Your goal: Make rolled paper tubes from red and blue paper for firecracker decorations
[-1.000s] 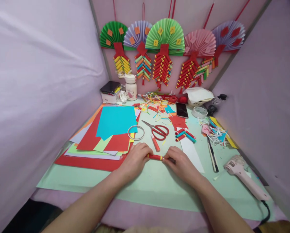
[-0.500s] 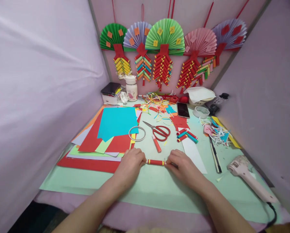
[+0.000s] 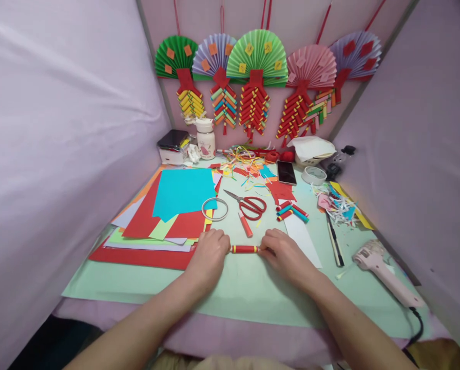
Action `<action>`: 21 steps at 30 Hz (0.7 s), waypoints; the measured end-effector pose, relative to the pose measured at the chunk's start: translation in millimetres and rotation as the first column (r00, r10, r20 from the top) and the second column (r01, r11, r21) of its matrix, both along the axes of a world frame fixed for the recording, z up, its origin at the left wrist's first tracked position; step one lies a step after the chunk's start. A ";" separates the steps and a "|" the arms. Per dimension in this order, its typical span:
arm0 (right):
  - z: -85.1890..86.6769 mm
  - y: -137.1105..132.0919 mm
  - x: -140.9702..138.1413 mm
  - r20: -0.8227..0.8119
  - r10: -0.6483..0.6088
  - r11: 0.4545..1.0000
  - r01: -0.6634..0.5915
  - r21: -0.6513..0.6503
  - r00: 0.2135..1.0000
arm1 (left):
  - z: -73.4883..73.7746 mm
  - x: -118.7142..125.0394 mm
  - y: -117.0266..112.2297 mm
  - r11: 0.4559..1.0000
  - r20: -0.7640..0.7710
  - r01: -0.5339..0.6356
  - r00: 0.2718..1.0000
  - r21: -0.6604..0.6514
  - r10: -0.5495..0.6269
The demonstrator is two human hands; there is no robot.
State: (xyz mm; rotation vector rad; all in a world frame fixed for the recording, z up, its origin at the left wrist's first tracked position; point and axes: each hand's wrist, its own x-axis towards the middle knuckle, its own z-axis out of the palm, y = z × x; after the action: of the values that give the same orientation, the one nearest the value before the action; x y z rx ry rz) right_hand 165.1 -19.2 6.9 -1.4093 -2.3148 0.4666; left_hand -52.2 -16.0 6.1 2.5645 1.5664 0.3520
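A small red paper roll (image 3: pixel 244 249) with yellow bands at both ends lies crosswise on the pale green mat (image 3: pixel 253 288). My left hand (image 3: pixel 209 255) is closed on its left end, fingers curled. My right hand (image 3: pixel 284 253) pinches its right end. Just beyond the roll lie a red glue stick (image 3: pixel 246 225), red-handled scissors (image 3: pixel 249 204) and a clear tape ring (image 3: pixel 215 209).
A stack of coloured paper sheets (image 3: pixel 168 210) lies to the left. Several finished rolls (image 3: pixel 291 211), a white strip (image 3: pixel 301 237), a phone (image 3: pixel 286 172), paper scraps and a pink glue gun (image 3: pixel 384 272) sit to the right. Paper fan decorations (image 3: pixel 256 77) hang on the back wall.
Both hands stay on the ends of the red roll; the roll and hands have shifted only slightly as the view moved.
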 end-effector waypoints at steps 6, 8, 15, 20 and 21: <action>-4.0 4.3 2.9 -0.031 -0.016 0.999 0.017 0.038 0.999 | 8.3 -2.9 7.7 0.996 0.100 -0.018 0.995 -0.092 0.027; -4.3 4.7 3.6 -0.025 -0.017 0.999 0.019 0.046 1.000 | 15.2 -0.4 6.6 0.993 0.145 -0.007 0.989 -0.121 0.025; -2.7 5.1 1.3 0.046 -0.036 0.996 0.032 0.086 0.998 | 6.7 19.6 10.1 0.989 0.099 0.122 0.989 -0.085 -0.113; 13.4 -10.2 26.4 0.160 -0.109 0.993 0.099 0.065 0.981 | -2.8 13.3 15.5 0.992 0.130 0.122 0.985 -0.030 -0.117; 19.1 -16.0 37.2 0.159 -0.137 0.990 0.132 0.047 0.978 | -0.6 10.7 16.7 0.994 0.134 0.104 0.986 -0.019 -0.100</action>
State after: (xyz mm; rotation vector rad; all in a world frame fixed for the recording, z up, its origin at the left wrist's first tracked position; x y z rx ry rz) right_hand 202.3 -35.2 26.0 -1.6281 -2.3192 0.2783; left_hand -41.5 0.7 5.5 2.5320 1.3801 0.4775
